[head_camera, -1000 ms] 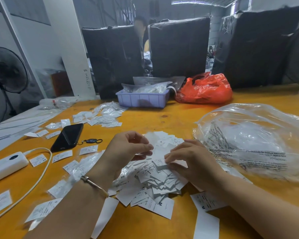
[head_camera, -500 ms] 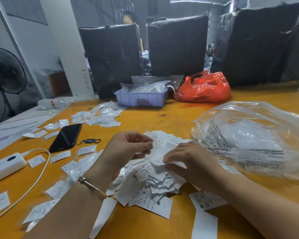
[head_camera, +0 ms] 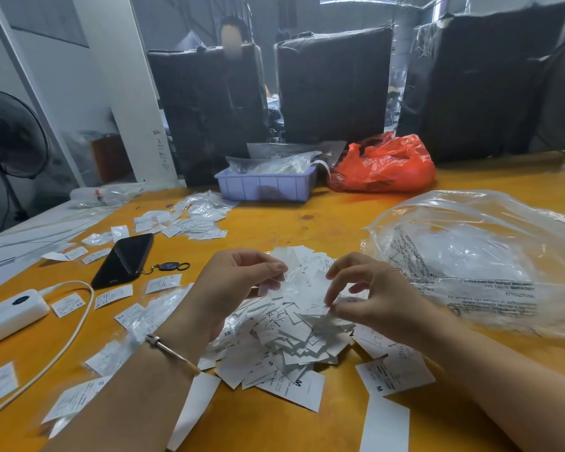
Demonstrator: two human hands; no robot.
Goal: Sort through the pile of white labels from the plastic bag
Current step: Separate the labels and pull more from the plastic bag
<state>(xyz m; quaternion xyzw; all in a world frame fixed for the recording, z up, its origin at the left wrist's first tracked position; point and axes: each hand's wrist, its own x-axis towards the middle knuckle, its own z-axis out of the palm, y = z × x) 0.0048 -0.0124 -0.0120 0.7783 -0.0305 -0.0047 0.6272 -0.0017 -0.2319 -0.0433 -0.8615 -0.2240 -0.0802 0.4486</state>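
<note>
Above the heap of small white printed paper labels (head_camera: 284, 340), which lies on the orange wooden table (head_camera: 274, 226) just left of the big clear crumpled plastic bag (head_camera: 477, 256), I hold both hands lifted. My left hand (head_camera: 238, 285) pinches a thin transparent sleeve (head_camera: 286, 282) with thumb and curled fingers, and my right hand (head_camera: 369, 298) pinches one white label from the top of the heap with its fingertips (head_camera: 331, 306). To do this step well, I think I should lift only one label at a time, turn its size letter to my eyes, and keep my wrists high so the heap does not slide toward the black smartphone (head_camera: 124, 261).
</note>
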